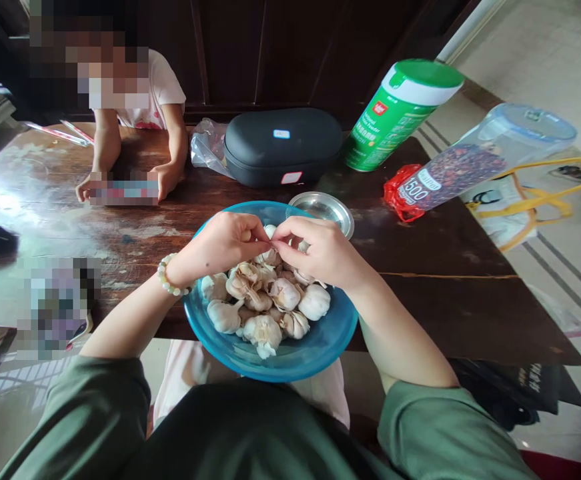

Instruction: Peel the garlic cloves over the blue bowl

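Note:
My left hand, with a pale bead bracelet at the wrist, and my right hand meet fingertip to fingertip above a blue bowl. Both are closed in a pinch at the same spot. Whatever small thing lies between the fingertips is hidden by them. Whole garlic bulbs and partly split ones, with papery white skins, fill the middle of the bowl. Just behind my right hand stands a small round metal bowl, partly covered by that hand and the blue bowl's rim.
A black zip case, a clear plastic bag, a green powder canister and a tilted clear jar stand along the table's back. Another person leans at the far left, holding a phone-like device.

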Tool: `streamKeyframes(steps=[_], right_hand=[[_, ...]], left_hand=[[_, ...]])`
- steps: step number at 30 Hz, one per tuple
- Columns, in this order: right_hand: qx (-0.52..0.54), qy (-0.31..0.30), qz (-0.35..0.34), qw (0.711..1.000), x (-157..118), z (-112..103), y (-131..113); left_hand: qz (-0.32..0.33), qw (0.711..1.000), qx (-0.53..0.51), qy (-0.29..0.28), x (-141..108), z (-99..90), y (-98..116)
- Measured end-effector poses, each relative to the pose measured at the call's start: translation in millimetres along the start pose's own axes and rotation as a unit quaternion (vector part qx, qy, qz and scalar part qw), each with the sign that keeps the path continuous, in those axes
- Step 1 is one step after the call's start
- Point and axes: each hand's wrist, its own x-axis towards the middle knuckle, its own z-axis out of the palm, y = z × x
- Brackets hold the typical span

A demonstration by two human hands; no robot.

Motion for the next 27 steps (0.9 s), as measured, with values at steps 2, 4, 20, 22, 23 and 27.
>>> streamKeyframes(steps=[2,4,20,22,23,27], right_hand=[[0.009,0.007,0.019,1.000,3,0,1],[0.017,0.008,0.040,0.999,6,-2,-1],[0.011,0.016,0.078,0.997,0,9,-29],[0.001,0.014,0.077,0.997,9,9,-20],[-0.014,0.015,0.075,0.997,14,8,-15],[0.017,0.049,0.102,0.993,27,6,5]], left_hand=[[0.003,1.000,0.005,0.020,2,-0.8,0],[0.006,0.999,0.005,0.037,2,-2.2,1],[-0.041,0.987,-0.139,0.066,-28,10.8,6],[-0.032,0.985,-0.153,0.067,-14,4.6,0],[-0.026,0.986,-0.148,0.069,-6,1.6,-3],[-0.012,0.985,-0.137,0.100,21,-6.6,-18]])
